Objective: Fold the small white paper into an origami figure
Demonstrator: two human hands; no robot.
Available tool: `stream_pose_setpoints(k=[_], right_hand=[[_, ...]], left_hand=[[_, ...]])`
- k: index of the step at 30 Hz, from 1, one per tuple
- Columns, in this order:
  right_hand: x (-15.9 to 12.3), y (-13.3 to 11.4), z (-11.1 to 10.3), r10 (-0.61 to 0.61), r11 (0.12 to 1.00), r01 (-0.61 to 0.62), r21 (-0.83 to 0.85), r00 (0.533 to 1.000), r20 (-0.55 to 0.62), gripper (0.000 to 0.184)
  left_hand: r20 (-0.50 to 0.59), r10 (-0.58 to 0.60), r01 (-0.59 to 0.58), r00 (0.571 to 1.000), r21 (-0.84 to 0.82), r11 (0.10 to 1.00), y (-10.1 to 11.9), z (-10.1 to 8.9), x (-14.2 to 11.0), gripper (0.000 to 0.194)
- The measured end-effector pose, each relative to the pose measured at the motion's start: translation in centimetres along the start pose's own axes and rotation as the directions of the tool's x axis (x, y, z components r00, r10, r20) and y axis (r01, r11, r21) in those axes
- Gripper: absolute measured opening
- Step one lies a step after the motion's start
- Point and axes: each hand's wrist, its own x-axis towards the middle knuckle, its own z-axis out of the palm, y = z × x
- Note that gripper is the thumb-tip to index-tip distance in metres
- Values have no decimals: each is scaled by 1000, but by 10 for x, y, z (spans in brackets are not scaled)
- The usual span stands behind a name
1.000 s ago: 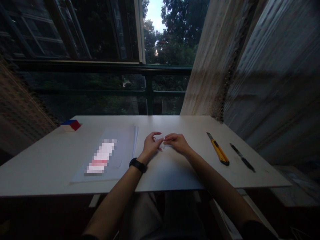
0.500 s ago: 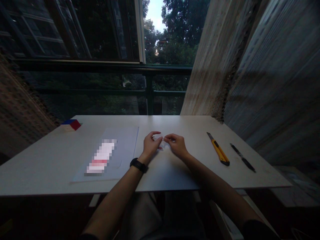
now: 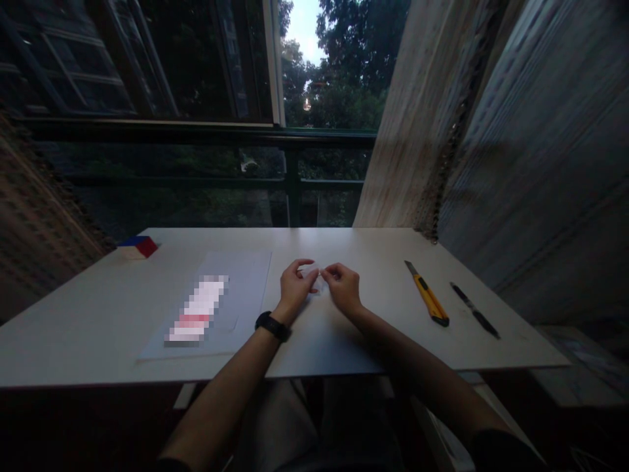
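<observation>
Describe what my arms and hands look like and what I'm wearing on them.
Your left hand and right hand are ungloved, and both forearms are bare. A black band, probably a watch, circles the left wrist. Dark sleeves show at the bottom edge.

Counted were one table (image 3: pixel 344 244), two hands (image 3: pixel 293 288), one black wristband (image 3: pixel 272 326), one small white item (image 3: pixel 322 284), one utility knife (image 3: pixel 428 298), one pen (image 3: pixel 476 310), one puzzle cube (image 3: pixel 137 247) and paper sheets (image 3: pixel 253 282) of undeterminable number.

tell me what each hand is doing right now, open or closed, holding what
Left hand: closed around what looks like thin white paper.
Right hand: closed, apparently pinching the same white paper.
</observation>
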Motion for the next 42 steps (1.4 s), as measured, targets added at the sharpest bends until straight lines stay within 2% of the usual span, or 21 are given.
stream_pose_setpoints(k=[6,10,15,21,27,36,42], right_hand=[[-1,-4,2,23,999,-24,-27,999,-30,17],[1,-2,1,-19,1000,19,-3,999,-37,14],[4,2,0,-62,998,62,21,998,-17,13],[4,3,0,-39,999,39,17,999,-9,16],[4,5,1,56,998,-54,30,997,-47,14],[3,3,2,71,997,-70,20,994,-81,12],[2,4,2,70,993,-63,102,995,-65,12]], left_hand=[[19,9,-9,1000,1,1000,0,-1,0,45],[35,-16,15,999,38,999,-6,-3,4,47],[78,-58,57,995,17,998,-11,-3,6,37],[66,5,-16,998,161,987,-15,-4,8,35],[90,59,-77,994,220,972,-18,-5,8,36],[116,36,-54,993,157,986,-15,-4,6,32],[93,-41,36,995,46,998,-8,-4,4,32]])
